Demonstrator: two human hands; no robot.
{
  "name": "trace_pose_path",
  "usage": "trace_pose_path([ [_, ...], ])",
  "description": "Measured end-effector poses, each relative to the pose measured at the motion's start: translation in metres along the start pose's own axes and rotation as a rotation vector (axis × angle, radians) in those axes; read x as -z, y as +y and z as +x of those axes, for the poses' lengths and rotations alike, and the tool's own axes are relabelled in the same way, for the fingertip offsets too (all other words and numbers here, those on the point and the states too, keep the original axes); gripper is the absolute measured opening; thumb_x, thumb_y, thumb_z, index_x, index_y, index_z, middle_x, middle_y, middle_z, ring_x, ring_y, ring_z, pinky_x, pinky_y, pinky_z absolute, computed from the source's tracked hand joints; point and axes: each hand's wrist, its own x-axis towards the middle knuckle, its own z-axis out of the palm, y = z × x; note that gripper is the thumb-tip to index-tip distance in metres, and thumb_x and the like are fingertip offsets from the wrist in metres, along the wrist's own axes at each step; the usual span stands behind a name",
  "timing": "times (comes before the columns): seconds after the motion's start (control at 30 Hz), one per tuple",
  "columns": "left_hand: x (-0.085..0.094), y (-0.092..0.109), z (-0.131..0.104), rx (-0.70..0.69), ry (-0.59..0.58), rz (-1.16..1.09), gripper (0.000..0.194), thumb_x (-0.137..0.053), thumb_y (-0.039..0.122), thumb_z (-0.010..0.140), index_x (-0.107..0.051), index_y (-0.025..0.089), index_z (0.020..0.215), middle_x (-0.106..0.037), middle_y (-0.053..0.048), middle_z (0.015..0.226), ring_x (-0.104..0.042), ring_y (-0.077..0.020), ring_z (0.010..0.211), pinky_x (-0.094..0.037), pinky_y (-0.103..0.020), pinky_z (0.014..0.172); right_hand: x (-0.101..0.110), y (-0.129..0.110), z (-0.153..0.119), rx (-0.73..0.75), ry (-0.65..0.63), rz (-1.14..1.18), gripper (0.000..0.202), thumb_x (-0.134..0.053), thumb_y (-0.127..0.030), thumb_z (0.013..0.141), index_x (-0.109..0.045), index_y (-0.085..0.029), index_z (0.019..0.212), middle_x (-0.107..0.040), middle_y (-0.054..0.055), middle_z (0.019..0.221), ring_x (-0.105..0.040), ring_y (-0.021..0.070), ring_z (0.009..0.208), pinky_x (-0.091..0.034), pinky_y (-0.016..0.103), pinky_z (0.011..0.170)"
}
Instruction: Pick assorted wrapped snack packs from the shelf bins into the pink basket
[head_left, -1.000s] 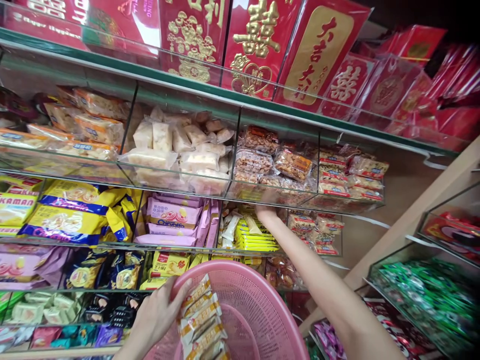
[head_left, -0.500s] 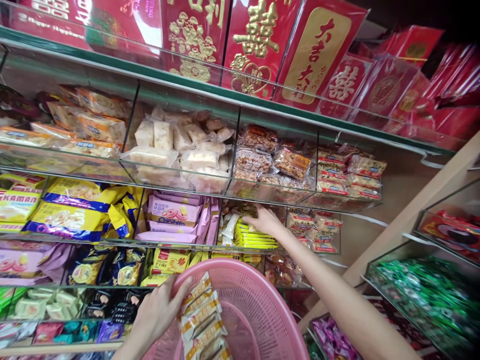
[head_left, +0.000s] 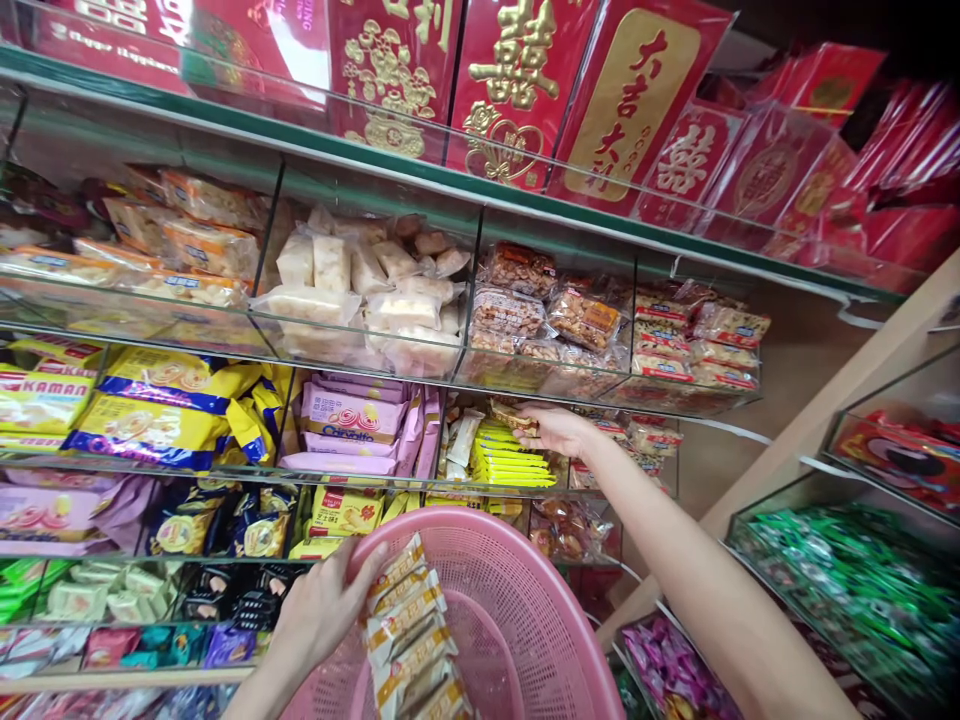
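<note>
My left hand point(head_left: 319, 610) grips the near-left rim of a pink plastic basket point(head_left: 559, 610), with the thumb over the inside. A row of gold-and-white wrapped snack bars point(head_left: 409, 635) lies in the basket beside that thumb. My right hand point(head_left: 561, 432) reaches into a shelf compartment and pinches a small brown-gold wrapped snack point(head_left: 513, 416) by its right end. Just below it are stacked yellow packets point(head_left: 510, 458), and pale wrapped pieces point(head_left: 462, 446) stand to their left.
Glass dividers split the shelves into compartments. Purple cookie packs point(head_left: 352, 425) sit left of the right hand, and nut bars point(head_left: 585, 318) lie on the shelf above. Red envelopes point(head_left: 517, 80) line the top. Green wrapped sweets point(head_left: 847, 580) fill a bin at right.
My right hand has lifted slightly and drawn a little to the right, and the brown-gold snack now shows in its fingers. The left hand still holds the basket.
</note>
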Motion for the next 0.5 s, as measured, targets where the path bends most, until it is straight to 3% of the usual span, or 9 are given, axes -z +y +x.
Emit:
trace_pose_path([
  [0.23, 0.003, 0.002, -0.001, 0.011, 0.002, -0.005, 0.057, -0.021, 0.058, 0.085, -0.049, 0.020, 0.117, -0.068, -0.015, 0.107, -0.062, -0.0319, 0.103, -0.043, -0.040, 0.082, -0.006, 0.012, 0.010, 0.095, 0.109, 0.050, 0.010, -0.052, -0.022, 0.085, -0.052, -0.018, 0.076, -0.062, 0.002, 0.072, -0.057, 0.0087, 0.056, -0.051, 0.021, 0.053],
  [0.37, 0.003, 0.000, -0.002, -0.009, -0.001, -0.019, 0.057, -0.021, 0.057, 0.085, -0.048, 0.020, 0.119, -0.066, -0.014, 0.111, -0.061, -0.0314, 0.104, -0.043, -0.039, 0.083, -0.007, 0.015, 0.021, 0.195, 0.232, -0.167, 0.015, -0.062, -0.031, 0.078, -0.059, -0.016, 0.076, -0.065, 0.005, 0.072, -0.060, 0.0133, 0.062, -0.051, 0.025, 0.056],
  [0.5, 0.002, -0.002, -0.002, -0.004, 0.011, -0.038, 0.059, -0.022, 0.058, 0.085, -0.048, 0.019, 0.120, -0.066, -0.015, 0.111, -0.060, -0.0317, 0.106, -0.043, -0.039, 0.083, -0.003, 0.016, 0.031, 0.341, 0.420, -0.544, 0.023, -0.053, -0.037, 0.083, -0.064, -0.017, 0.087, -0.069, 0.008, 0.079, -0.063, 0.0236, 0.083, -0.051, 0.035, 0.072],
])
